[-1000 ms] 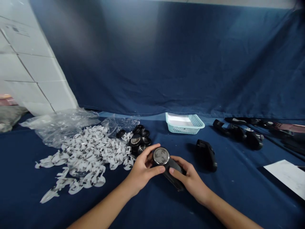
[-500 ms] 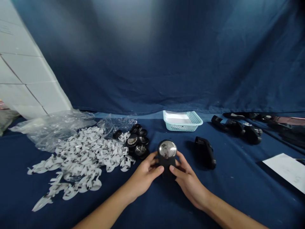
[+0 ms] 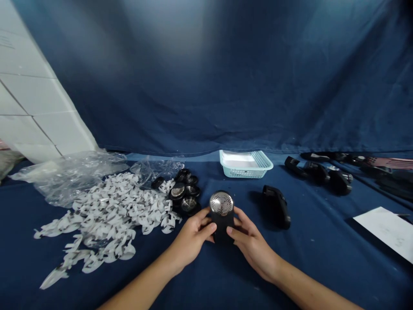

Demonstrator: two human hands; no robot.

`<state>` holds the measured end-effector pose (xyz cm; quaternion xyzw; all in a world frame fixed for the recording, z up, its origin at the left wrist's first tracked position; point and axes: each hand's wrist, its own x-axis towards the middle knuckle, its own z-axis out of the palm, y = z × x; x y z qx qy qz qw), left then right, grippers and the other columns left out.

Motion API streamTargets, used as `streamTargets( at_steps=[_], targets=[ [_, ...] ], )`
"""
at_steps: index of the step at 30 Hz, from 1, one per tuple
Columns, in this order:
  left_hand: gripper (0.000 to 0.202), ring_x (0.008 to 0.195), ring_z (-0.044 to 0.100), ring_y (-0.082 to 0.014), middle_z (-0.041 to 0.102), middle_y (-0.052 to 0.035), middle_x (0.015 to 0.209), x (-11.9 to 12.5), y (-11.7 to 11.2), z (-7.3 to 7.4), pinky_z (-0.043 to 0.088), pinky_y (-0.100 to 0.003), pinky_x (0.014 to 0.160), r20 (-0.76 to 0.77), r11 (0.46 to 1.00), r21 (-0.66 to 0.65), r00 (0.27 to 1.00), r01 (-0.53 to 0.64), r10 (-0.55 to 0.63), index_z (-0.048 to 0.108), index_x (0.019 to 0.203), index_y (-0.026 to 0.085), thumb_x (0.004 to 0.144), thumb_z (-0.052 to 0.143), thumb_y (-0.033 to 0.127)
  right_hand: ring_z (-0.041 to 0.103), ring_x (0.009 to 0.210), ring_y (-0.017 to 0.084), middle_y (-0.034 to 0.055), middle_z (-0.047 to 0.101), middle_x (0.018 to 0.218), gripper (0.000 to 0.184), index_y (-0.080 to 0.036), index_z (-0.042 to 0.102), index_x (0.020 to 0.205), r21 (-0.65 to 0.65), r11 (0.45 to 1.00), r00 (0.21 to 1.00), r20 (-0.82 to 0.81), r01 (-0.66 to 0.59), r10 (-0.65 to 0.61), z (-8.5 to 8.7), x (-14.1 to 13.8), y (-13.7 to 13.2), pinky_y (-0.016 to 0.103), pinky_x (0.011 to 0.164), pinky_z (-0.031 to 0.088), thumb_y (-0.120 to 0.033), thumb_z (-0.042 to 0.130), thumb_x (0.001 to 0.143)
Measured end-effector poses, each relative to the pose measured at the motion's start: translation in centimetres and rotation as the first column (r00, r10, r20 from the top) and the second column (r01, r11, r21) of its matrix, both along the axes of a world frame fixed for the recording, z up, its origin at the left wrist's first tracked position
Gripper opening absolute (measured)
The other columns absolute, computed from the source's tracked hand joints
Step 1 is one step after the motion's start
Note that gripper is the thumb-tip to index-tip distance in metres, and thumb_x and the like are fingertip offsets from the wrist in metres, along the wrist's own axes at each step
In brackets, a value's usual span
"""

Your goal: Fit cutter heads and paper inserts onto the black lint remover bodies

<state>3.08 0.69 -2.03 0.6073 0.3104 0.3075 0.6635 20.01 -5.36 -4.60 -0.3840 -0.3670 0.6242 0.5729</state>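
Observation:
A black fabric shaver (image 3: 222, 219) with a round, perforated metal head stands between my hands, the mesh facing me. My left hand (image 3: 195, 234) grips its left side, thumb on the front. From the other side my right hand (image 3: 251, 239) holds it the same way, fingers behind the body. Just left of my left hand lie several round black shaver head caps (image 3: 189, 203) with metal mesh. Another black shaver body (image 3: 276, 206), without a visible mesh head, rests to the right of my right hand.
White plastic pieces (image 3: 119, 211) are heaped at the left, clear plastic bags (image 3: 74, 174) behind them. A light blue basket (image 3: 247, 172) with something white inside stands at the back. More black shaver parts (image 3: 318, 172) and a white paper (image 3: 387, 228) lie at the right.
Both hands have shifted the fabric shaver slightly left and turned it a little, so its front shows more squarely. The whole view has moved slightly.

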Motion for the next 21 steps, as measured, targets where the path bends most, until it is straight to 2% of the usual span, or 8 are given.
streamTargets(
  at_steps=[4,6,8,11,14,17,19,21],
  targets=[
    [0.054,0.088,0.065,-0.0234,0.068,-0.0134,0.106,-0.1,-0.1,0.2,0.05,-0.034,0.074,0.067,0.997,-0.072,0.997,-0.022,0.026,0.05,0.135,0.014,0.086,0.065,0.029,0.057,0.108,0.021,0.0015,0.064,0.122,0.044,-0.037,0.051,0.132,0.022,1.0,1.0,0.001,0.009,-0.009,0.0,0.2,-0.1,0.036,0.089,0.043,-0.039,0.062,0.089],
    [0.052,0.085,0.066,-0.0228,0.069,-0.0137,0.105,-0.2,-0.2,0.4,0.05,-0.034,0.075,0.136,0.988,-0.148,0.989,-0.032,0.052,0.052,0.134,0.014,0.086,0.066,0.03,0.058,0.107,0.021,0.0025,0.063,0.124,0.041,-0.037,0.051,0.133,0.064,0.998,1.0,-0.005,0.002,-0.001,0.2,0.2,-0.2,0.037,0.088,0.044,-0.042,0.056,0.093],
    [0.048,0.087,0.066,-0.0226,0.069,-0.0137,0.106,-0.3,-0.2,0.5,0.049,-0.033,0.076,0.204,0.969,-0.243,0.975,-0.034,0.085,0.055,0.131,0.014,0.086,0.066,0.028,0.059,0.104,0.021,0.0035,0.063,0.122,0.042,-0.036,0.052,0.134,0.136,0.991,0.999,0.04,-0.001,-0.004,0.6,0.2,-0.3,0.037,0.086,0.045,-0.042,0.056,0.092],
    [0.042,0.089,0.067,-0.0212,0.07,-0.013,0.106,-0.4,-0.1,0.7,0.049,-0.033,0.081,0.29,0.928,-0.371,0.954,0.036,0.079,0.058,0.128,0.017,0.087,0.064,0.023,0.06,0.092,0.019,0.0034,0.065,0.11,0.041,-0.034,0.056,0.129,0.223,0.974,0.99,0.131,0.027,-0.057,0.8,0.2,-0.2,0.034,0.078,0.048,-0.04,0.062,0.089],
    [0.036,0.086,0.067,-0.0189,0.071,-0.0117,0.101,-0.5,-0.1,0.9,0.049,-0.031,0.081,0.332,0.903,-0.416,0.942,0.108,0.041,0.061,0.125,0.017,0.089,0.062,0.02,0.059,0.086,0.017,0.002,0.062,0.101,0.036,-0.034,0.06,0.122,0.256,0.959,0.974,0.153,0.126,-0.169,0.5,0.3,-0.1,0.031,0.073,0.05,-0.04,0.064,0.087],
    [0.035,0.078,0.067,-0.0164,0.071,-0.0086,0.092,-0.6,-0.2,1.0,0.05,-0.028,0.074,0.309,0.898,-0.428,0.95,0.101,0.04,0.063,0.122,0.017,0.088,0.064,0.022,0.057,0.104,0.019,0.0017,0.055,0.125,0.048,-0.038,0.05,0.131,0.224,0.951,0.959,0.138,0.212,-0.247,0.4,0.7,0.0,0.032,0.083,0.051,-0.04,0.066,0.086],
    [0.037,0.068,0.065,-0.0142,0.07,-0.0061,0.086,-0.7,-0.4,1.0,0.049,-0.025,0.062,0.254,0.9,-0.431,0.966,0.071,0.046,0.062,0.122,0.018,0.086,0.067,0.025,0.05,0.122,0.02,-0.0003,0.047,0.14,0.055,-0.04,0.044,0.135,0.195,0.963,0.972,0.108,0.184,-0.208,0.6,0.8,0.0,0.035,0.099,0.044,-0.039,0.067,0.085],
    [0.04,0.064,0.063,-0.013,0.068,-0.0048,0.084,-0.7,-0.5,0.9,0.047,-0.023,0.057,0.198,0.908,-0.417,0.979,0.044,0.043,0.062,0.122,0.019,0.083,0.07,0.027,0.045,0.128,0.021,0.0001,0.05,0.14,0.05,-0.036,0.048,0.132,0.178,0.976,0.984,0.099,0.127,-0.146,1.0,0.9,0.1,0.037,0.109,0.035,-0.038,0.066,0.086]
  ],
)
